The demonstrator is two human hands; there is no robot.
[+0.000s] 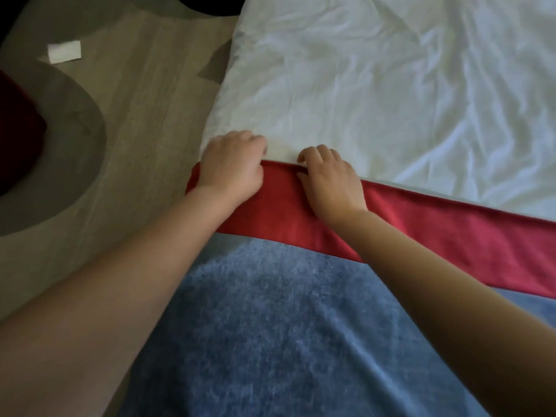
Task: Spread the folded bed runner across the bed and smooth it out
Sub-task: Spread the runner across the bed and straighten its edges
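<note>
Bed [391, 85]; runner [451, 233] cut off right; left hand [231, 167], right hand [331, 182] grip it.

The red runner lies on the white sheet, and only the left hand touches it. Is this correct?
No. In the head view, the left hand and the right hand both touch the runner, which does lie on the white sheet.

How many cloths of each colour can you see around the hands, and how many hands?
red runner: 1
white sheet: 1
blue cloth: 1
hands: 2, left hand and right hand
Total: 5
</note>
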